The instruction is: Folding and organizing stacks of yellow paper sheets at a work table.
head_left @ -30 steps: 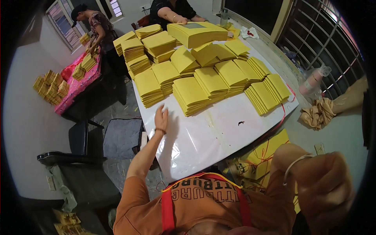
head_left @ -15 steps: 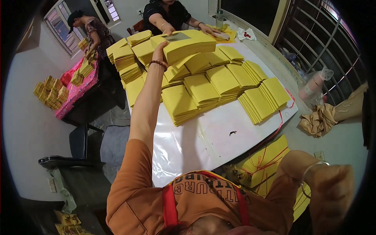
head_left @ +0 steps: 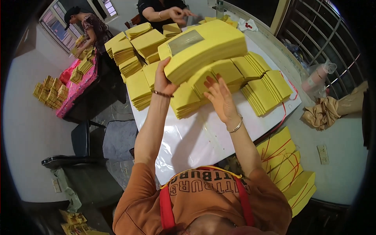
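A long, thick stack of yellow paper (head_left: 215, 45) is held above the table, with a grey rectangular patch (head_left: 188, 42) on its top. Its left end is gripped by my left hand (head_left: 163, 79), the thumb on top and the fingers partly hidden beneath. My right hand (head_left: 222, 97) is open with its fingers spread, just below the stack's front side and apart from it or barely touching; I cannot tell which. Under and around the held stack, several folded yellow paper bundles (head_left: 262, 92) lie in rows on the white-covered table (head_left: 188, 145).
Across the table a person in black (head_left: 156, 9) has both hands raised near the far edge. Another person (head_left: 88, 29) works at a pink-covered table (head_left: 64, 107) with small yellow bundles. Yellow sheets with red string (head_left: 282, 156) sit low at right. Crumpled brown paper (head_left: 321, 113) lies by the window.
The stack has come nearer and to the right in my left hand. My right hand has swung in from the lower right. The person across has taken their hand off the stack.
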Action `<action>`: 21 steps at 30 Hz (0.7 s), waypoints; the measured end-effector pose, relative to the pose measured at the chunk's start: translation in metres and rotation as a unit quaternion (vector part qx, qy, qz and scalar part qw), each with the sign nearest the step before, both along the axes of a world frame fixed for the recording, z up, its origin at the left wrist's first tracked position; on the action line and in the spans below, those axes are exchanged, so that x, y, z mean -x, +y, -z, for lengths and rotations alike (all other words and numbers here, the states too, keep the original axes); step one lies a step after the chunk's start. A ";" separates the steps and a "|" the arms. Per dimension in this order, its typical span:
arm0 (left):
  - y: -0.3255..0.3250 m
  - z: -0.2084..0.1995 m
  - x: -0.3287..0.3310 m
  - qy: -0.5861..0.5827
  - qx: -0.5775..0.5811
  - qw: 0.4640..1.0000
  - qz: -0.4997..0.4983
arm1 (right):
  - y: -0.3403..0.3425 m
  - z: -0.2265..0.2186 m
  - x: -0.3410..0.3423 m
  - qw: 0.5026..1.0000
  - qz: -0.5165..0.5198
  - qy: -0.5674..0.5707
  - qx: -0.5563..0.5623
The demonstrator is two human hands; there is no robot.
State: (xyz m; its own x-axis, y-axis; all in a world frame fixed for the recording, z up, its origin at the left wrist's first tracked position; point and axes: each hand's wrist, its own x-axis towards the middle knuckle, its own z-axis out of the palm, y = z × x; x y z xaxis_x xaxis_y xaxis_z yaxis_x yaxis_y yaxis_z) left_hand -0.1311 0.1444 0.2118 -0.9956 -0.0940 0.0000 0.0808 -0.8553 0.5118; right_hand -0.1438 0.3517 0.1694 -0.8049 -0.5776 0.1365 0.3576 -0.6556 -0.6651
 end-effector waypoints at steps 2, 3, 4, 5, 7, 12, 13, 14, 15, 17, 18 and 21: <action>0.021 0.012 -0.027 -0.001 -0.028 1.000 0.003 | 0.004 -0.012 -0.020 0.999 0.023 0.010 0.044; 0.037 0.017 -0.043 -0.022 -0.004 1.000 -0.022 | 0.007 -0.015 -0.031 0.995 0.047 0.027 0.088; 0.053 0.021 -0.062 -0.042 0.021 0.998 -0.046 | 0.011 -0.013 -0.044 0.995 0.054 0.021 0.084; 0.066 0.037 -0.075 -0.041 0.053 0.996 -0.062 | 0.017 -0.006 -0.052 0.993 0.100 0.012 0.066; 0.093 0.070 -0.106 -0.036 0.114 0.989 -0.083 | 0.025 0.004 -0.077 0.979 0.197 -0.054 0.011; 0.145 0.125 -0.173 -0.105 0.199 0.972 -0.073 | 0.064 0.074 -0.110 0.964 0.216 -0.141 -0.062; 0.150 0.131 -0.185 -0.146 0.226 0.962 -0.033 | 0.070 0.091 -0.113 0.959 0.214 -0.169 -0.076; 0.147 0.138 -0.195 -0.157 0.225 0.961 -0.028 | 0.079 0.113 -0.119 0.952 0.211 -0.201 -0.090; 0.140 0.145 -0.207 -0.202 0.183 0.960 0.066 | 0.089 0.144 -0.119 0.942 0.211 -0.239 -0.102; 0.120 0.162 -0.224 -0.273 0.147 0.934 0.179 | 0.100 0.161 -0.124 0.953 0.164 -0.223 -0.122; 0.110 0.173 -0.231 -0.312 0.226 0.909 0.157 | 0.103 0.168 -0.128 0.953 0.153 -0.208 -0.157; 0.082 0.185 -0.238 -0.281 0.411 0.867 0.039 | 0.106 0.181 -0.126 0.945 0.174 -0.197 -0.194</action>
State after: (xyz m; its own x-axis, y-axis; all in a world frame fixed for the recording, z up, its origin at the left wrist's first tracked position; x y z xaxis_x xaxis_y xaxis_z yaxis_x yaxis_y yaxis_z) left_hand 0.1067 0.2266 0.0271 -0.8636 -0.2238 -0.4518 -0.4204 -0.1751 0.8903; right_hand -0.0175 0.4578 -0.0114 -0.8994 -0.2137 -0.3812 0.4354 -0.5137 -0.7393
